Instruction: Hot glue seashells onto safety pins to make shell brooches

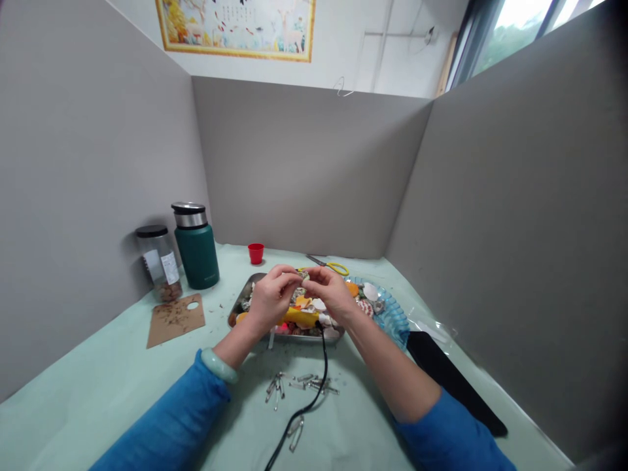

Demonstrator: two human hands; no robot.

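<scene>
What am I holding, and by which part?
The left hand and right hand pinch a small pale shell by its opposite edges; a black cord hangs beneath.

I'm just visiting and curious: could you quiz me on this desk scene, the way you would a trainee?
1. True or false: the red cup stands inside the metal tray.
2. What colour are the handles of the scissors? A yellow; B red; C blue.
3. Fill in: the left hand and right hand pinch a small pale piece above the ___.
Key: 1 false, it stands on the table behind the tray; 2 A; 3 tray.
</scene>
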